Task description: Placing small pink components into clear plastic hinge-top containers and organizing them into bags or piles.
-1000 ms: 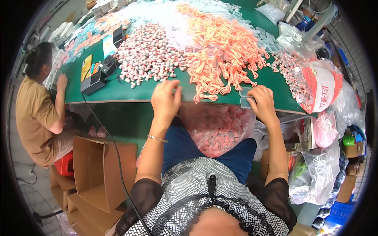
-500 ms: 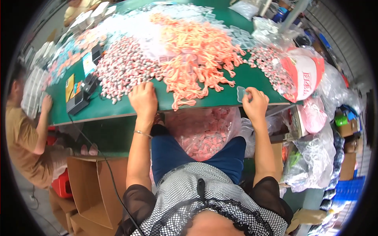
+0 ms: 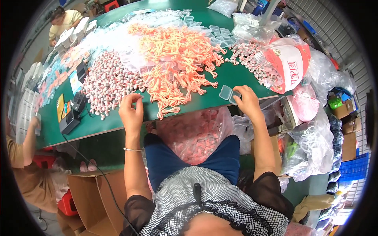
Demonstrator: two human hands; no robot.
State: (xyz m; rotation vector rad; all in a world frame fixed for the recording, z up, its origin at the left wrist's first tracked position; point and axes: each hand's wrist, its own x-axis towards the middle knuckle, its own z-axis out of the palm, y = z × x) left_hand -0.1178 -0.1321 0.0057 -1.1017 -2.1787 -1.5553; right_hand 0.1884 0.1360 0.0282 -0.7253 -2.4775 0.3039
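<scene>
My left hand [image 3: 131,113] is over the table's near edge, beside a large pile of small pink-and-grey bead-like pieces [image 3: 114,74]. Its fingers are bent together in a pinch; whatever they hold is too small to name. At the right, my right hand [image 3: 248,103] grips a small clear plastic box [image 3: 226,92] by one side. The box lies low over the green tabletop with its lid folded out, and my fingers partly hide it. Between my hands spreads a heap of looped orange cords [image 3: 177,59].
A red-and-white bag [image 3: 291,65] spills more bead-like pieces at the right. Black devices [image 3: 70,122] with a cable stand at the left. Clear boxes [image 3: 222,35] lie behind. Under the table sits a bag of pink pieces [image 3: 195,135]. A co-worker [image 3: 27,157] works at the left.
My left hand has drawn back slightly from the pile, its fingers curling together. By my right hand, more of the clear box now shows, with its two halves spread. The whole view has shifted.
</scene>
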